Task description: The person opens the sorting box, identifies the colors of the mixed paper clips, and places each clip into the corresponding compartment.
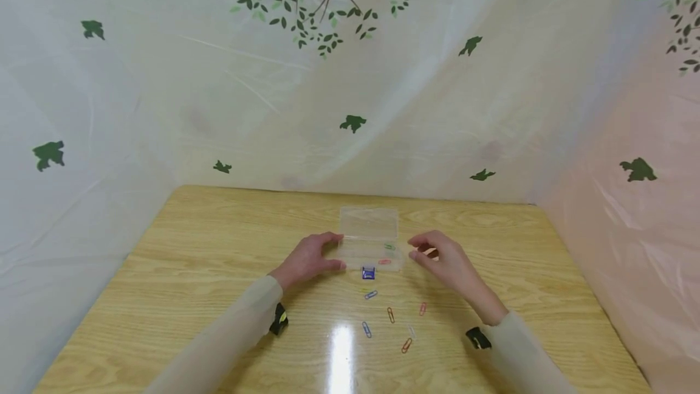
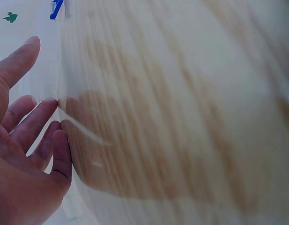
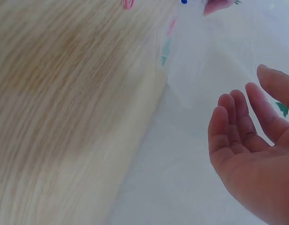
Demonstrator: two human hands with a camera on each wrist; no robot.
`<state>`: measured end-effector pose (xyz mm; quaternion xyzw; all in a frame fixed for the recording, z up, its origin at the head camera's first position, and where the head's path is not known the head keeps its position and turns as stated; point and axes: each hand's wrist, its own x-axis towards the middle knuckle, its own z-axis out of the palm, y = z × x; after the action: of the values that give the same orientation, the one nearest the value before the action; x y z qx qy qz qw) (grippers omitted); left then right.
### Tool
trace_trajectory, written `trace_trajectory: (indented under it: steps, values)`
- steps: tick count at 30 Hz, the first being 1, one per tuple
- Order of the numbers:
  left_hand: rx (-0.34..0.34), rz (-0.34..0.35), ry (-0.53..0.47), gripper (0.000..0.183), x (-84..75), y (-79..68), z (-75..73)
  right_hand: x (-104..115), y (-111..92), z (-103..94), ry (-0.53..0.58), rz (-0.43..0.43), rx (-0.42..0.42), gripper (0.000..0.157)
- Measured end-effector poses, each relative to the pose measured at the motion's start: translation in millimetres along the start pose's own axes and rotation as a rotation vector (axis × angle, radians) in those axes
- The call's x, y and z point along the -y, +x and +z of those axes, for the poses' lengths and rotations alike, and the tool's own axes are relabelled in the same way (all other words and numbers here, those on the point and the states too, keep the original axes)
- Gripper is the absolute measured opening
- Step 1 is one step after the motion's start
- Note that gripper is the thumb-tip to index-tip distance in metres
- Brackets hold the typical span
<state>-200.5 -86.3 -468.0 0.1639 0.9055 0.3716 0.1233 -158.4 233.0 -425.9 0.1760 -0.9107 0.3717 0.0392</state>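
A clear plastic box (image 1: 355,254) lies on the table with its lid (image 1: 369,224) folded back to the far side. Inside it are a green paper clip (image 1: 389,247) and a pink paper clip (image 1: 384,262). A blue latch-like piece (image 1: 369,273) sits at the front edge. My left hand (image 1: 310,258) is at the box's left side, thumb and forefinger apart with their tips right at its edge; in the left wrist view its fingers (image 2: 39,124) bend loosely. Just off the right side, my right hand (image 1: 445,260) hovers with loosely bent fingers (image 3: 240,124), nothing between them.
In front of the box several loose paper clips are scattered: blue ones (image 1: 367,329), red ones (image 1: 407,345), a pink one (image 1: 423,309), a white one (image 1: 412,333) and a yellow one (image 1: 365,289). A printed curtain (image 1: 262,138) borders the wooden table (image 1: 219,236).
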Motion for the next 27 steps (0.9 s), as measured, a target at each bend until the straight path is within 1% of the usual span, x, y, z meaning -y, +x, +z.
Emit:
trace_trajectory:
  steps: [10,15,18,24,27]
  values:
    - [-0.006,0.01,0.008,0.067,-0.3,-1.0,0.5,6,-21,-6.8,-0.004,-0.019,0.012,0.018]
    - [-0.009,0.009,0.015,0.067,-0.6,-1.2,-0.2,8,-28,-8.8,0.003,-0.049,0.008,0.017]
    - [-0.008,0.011,0.012,0.066,-0.8,-1.4,-0.5,8,-32,-9.2,0.01,-0.059,0.019,0.018]
    - [-0.007,0.018,0.004,0.066,-0.9,-1.5,-0.7,5,-36,-11.2,0.014,-0.043,0.052,0.018]
    - [-0.008,0.014,0.001,0.066,-0.3,-1.1,-0.3,4,-39,-13.4,0.034,-0.037,0.087,0.02]
